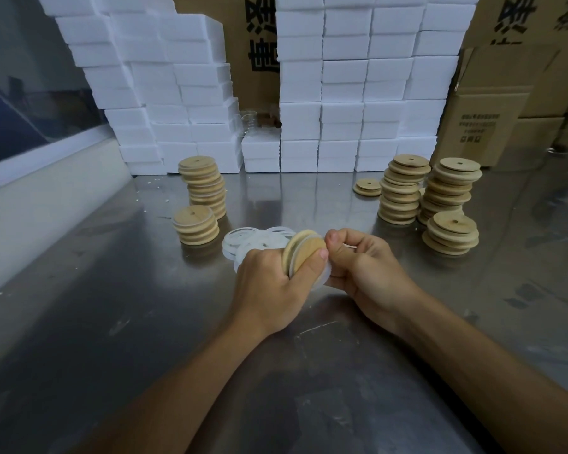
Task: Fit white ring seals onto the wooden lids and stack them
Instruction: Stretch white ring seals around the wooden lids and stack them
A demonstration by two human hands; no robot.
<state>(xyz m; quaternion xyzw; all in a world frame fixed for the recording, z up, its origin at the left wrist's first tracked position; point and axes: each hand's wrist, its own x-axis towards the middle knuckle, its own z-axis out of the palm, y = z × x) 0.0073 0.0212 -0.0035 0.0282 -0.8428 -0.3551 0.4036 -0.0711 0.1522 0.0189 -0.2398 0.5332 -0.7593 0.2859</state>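
My left hand (273,280) grips a round wooden lid (304,249) on edge above the steel table (112,306). A white ring seal (320,281) sits partly around the lid's rim, and my right hand (364,267) pinches it against the lid. Behind my hands lies a loose pile of white ring seals (246,242). Two stacks of lids stand on the left, a short one (195,224) and a taller one (205,185). On the right are two tall lid stacks (402,188) (450,188), a short stack (451,232) and a single lid (368,186).
A wall of white foam boxes (341,93) lines the back of the table, with cardboard cartons (492,119) behind and to the right. A glass jar (248,122) sits in a gap between the boxes. A pale ledge (30,204) borders the table's left side.
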